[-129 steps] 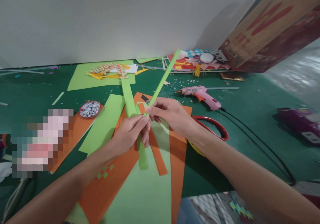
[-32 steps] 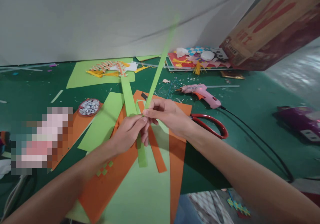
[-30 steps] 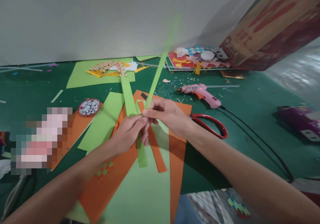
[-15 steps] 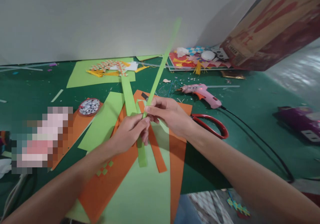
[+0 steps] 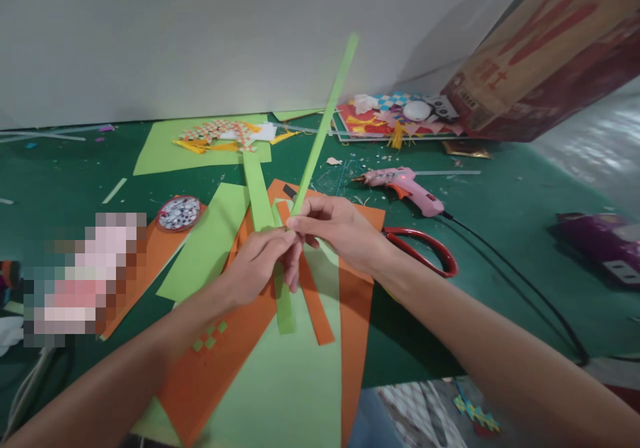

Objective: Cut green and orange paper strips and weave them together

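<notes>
A long light-green paper strip (image 5: 326, 118) rises up and slightly right from between my two hands. My right hand (image 5: 345, 231) pinches its lower part between thumb and fingers. Right beside it, my left hand (image 5: 260, 261) is closed with the thumb pressed on the strip's bottom end; the fingertips of both hands meet there, and that end is hidden. Beneath the hands lie more green strips (image 5: 257, 191) and an orange strip (image 5: 319, 308), on a pale green sheet (image 5: 295, 388) and orange sheets (image 5: 220, 375). A small green-and-orange checkered patch (image 5: 210, 337) shows near my left forearm.
A pink glue gun (image 5: 407, 188) with a black cord and red scissor-like handles (image 5: 425, 251) lie to the right. A round container of googly eyes (image 5: 179, 213) is at left. Woven paper pieces (image 5: 217, 133) lie behind; a large paper bag (image 5: 540, 61) stands back right.
The strip's upper end has swung slightly left. My left thumb has shifted up a little toward my right fingertips; both hands otherwise stay in place.
</notes>
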`<act>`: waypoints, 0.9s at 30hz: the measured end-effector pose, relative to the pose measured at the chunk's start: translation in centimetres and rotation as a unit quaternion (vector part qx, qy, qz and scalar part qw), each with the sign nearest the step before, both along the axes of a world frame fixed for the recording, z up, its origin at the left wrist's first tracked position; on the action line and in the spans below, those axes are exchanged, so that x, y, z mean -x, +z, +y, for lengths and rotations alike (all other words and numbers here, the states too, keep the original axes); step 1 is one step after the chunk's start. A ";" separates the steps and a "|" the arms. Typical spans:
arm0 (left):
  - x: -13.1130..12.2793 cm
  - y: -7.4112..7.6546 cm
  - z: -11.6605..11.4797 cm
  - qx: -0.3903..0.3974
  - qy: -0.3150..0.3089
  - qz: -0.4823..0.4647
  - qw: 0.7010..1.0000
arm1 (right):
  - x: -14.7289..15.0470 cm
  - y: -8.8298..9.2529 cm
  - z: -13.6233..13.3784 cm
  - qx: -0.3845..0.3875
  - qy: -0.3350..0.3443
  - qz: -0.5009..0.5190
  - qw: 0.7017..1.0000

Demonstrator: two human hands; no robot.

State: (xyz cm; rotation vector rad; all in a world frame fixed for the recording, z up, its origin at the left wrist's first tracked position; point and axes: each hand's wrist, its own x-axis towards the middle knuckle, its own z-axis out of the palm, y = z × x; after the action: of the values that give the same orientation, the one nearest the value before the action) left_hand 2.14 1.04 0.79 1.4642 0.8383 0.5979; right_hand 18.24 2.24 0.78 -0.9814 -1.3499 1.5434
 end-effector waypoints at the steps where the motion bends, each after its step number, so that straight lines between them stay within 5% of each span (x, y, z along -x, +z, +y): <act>1: 0.0 0.0 0.1 0.005 -0.002 -0.013 1.000 | 0.0 0.0 0.0 0.003 0.004 0.007 1.000; 14: 0.2 0.1 0.2 -0.025 0.007 -0.035 0.999 | -0.2 -0.1 0.2 0.024 0.053 0.068 0.996; 27: 0.1 0.4 0.1 -0.028 0.019 -0.033 0.999 | -0.3 0.0 0.3 0.048 0.026 0.066 0.996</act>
State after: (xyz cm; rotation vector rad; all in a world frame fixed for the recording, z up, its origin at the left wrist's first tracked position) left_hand 2.08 1.14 1.15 1.4728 0.8045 0.6997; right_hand 18.50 2.53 0.76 -0.8918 -1.2278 1.6961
